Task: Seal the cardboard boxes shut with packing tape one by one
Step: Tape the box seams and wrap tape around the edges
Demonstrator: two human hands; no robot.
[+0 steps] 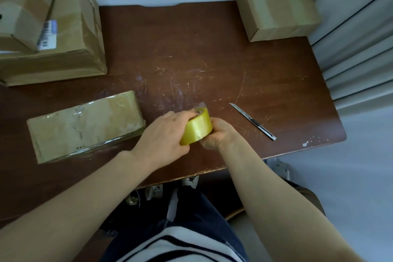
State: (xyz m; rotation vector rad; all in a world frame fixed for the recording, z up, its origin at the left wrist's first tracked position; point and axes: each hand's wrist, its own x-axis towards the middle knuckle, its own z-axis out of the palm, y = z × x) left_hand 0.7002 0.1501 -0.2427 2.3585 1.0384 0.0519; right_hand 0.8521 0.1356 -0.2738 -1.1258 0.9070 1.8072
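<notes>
While the stacked boxes (53, 34) and the flat taped box (85, 125) are sitting at the table's (180, 49) left, the left hand (161, 134) is gripping the tape roll (196, 126) over the near centre, fingers curled over its rim. The right hand (217, 134) is clasping its other side. Risk: the free end is looking short and may be splitting or re-sticking when peeled. The utility knife (253, 121), blade out, is lying just right; a careless reach risks a cut.

Yellow translucent tape roll (196, 126); tan cardboard boxes (85, 125); scratched dark reddish-brown table (191, 49); silver-and-black utility knife (253, 121); navy trousers (202, 215); white shirt with dark stripes (176, 247).
</notes>
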